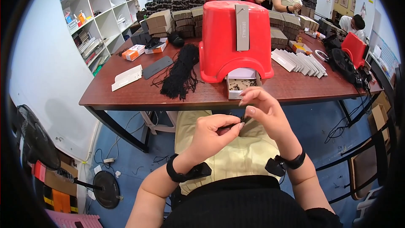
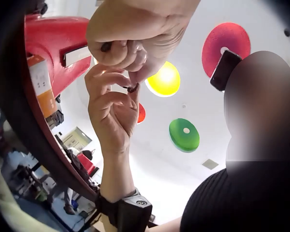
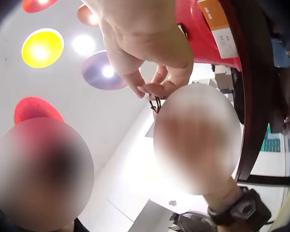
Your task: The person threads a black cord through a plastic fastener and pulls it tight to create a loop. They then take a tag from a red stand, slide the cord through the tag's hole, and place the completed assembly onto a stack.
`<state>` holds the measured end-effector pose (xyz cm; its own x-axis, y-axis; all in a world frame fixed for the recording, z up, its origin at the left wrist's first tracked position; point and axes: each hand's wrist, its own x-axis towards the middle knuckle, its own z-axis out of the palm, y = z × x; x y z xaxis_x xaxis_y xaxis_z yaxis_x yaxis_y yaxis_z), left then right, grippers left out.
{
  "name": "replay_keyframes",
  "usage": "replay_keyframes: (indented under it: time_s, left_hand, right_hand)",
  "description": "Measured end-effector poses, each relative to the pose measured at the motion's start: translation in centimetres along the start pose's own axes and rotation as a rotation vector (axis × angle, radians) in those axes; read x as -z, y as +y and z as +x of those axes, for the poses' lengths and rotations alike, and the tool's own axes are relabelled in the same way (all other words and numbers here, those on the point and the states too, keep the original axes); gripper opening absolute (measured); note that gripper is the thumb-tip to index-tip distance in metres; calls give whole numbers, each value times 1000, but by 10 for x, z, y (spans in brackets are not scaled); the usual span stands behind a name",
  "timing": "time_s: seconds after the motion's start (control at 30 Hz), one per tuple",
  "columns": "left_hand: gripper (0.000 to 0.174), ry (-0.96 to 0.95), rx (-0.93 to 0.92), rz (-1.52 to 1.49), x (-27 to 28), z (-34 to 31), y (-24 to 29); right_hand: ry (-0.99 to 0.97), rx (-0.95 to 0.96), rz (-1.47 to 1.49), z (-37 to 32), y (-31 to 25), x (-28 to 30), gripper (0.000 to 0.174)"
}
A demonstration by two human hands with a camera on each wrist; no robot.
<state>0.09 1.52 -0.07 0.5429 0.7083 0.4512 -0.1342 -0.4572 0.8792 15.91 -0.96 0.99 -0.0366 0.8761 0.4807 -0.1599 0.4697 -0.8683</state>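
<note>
Below the table edge, over the lap, the left hand point(image 1: 215, 133) has its fingers curled and pinches a small dark piece at its fingertips. A dark end also shows inside its curled fingers in the left wrist view. The right hand point(image 1: 270, 114) is close beside it, with some fingers bent and raised. In the right wrist view, the fingertips of the right hand point(image 3: 147, 48) pinch thin black cord point(image 3: 156, 104) in loops. The blurred patch hides much of the left hand there. An open box point(image 1: 240, 85) of small dark pieces lies beyond the hands.
An upturned red stool point(image 1: 236, 38) with a grey tag point(image 1: 242, 27) stands over the box. Left of it lie black cords point(image 1: 182, 71) and tags point(image 1: 127, 77); fanned white tags point(image 1: 299, 62) are to the right. Stacked bundles and several people are behind.
</note>
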Motion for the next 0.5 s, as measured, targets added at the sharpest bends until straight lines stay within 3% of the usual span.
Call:
replay_keyframes:
  time_s: [0.03, 0.07, 0.13, 0.3, 0.37, 0.4, 0.47, 0.5]
  left_hand:
    - [8, 57, -85, 136, -1, 0, 1]
    - [8, 116, -171, 272, -1, 0, 1]
    - [9, 117, -187, 305, 0, 0, 2]
    - [9, 131, -143, 336, -3, -1, 0]
    - [11, 85, 104, -49, -4, -1, -4]
    - [11, 85, 103, -49, -3, 0, -5]
    - [15, -54, 223, -436, 0, 3, -6]
    - [15, -54, 224, -436, 1, 3, -7]
  right_hand:
    - [51, 125, -318, -1, -2, 2, 17]
    - [49, 126, -318, -2, -5, 1, 17]
    - [37, 376, -820, -6, -13, -5, 15]
    - [101, 418, -805, -9, -7, -11, 11]
    - [113, 440, -793, -11, -3, -13, 11]
    - [127, 463, -784, -12, -2, -14, 10]
    - [127, 489, -768, -13, -2, -14, 11]
    - [128, 515, -751, -13, -2, -15, 11]
